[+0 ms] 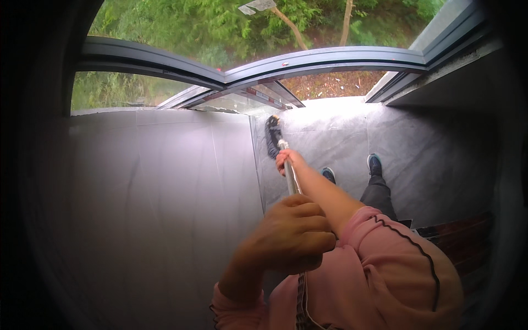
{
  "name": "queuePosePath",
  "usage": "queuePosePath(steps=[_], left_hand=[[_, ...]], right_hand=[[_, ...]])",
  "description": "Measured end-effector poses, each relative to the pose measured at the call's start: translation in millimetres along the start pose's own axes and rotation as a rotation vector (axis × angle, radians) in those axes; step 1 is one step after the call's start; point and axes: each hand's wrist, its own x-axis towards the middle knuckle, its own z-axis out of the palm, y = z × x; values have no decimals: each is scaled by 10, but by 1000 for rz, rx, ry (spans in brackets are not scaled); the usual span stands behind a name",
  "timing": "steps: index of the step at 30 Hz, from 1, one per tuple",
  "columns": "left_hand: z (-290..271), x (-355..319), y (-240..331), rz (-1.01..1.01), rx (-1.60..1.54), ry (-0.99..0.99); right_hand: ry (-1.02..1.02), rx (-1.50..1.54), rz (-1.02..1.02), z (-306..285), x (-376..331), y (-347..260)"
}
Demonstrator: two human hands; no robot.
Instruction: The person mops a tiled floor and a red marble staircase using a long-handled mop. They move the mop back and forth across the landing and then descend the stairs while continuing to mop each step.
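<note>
Left hand (294, 234): clenched on the near end of the metal pole (290, 177).
Right hand (287, 160): grasping the pole farther along.
Brush head (271, 137): far end, probably touching the grey wall (165, 181).

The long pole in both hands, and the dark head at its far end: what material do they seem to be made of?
The long silver pole looks like bare metal: it is pale, smooth and slightly shiny. The dark head looks soft, perhaps fabric or sponge: matt black, no gleam; too small to be sure.
</note>
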Motion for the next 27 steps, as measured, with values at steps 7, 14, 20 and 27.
queuePosePath(steps=[7,14,20,27], left_hand=[[-92,-105,239,-56,-33,273],[115,-784,86,-91,-241,723],[133,-1505,386,-52,-211,1073],[-294,-504,993,262,-249,617]], right_hand=[[79,-118,-250,176,-466,-283],[244,-258,-597,302,-753,-451],[102,-379,-421,303,-1256,2],[109,-318,-228,20,-1769,407]])
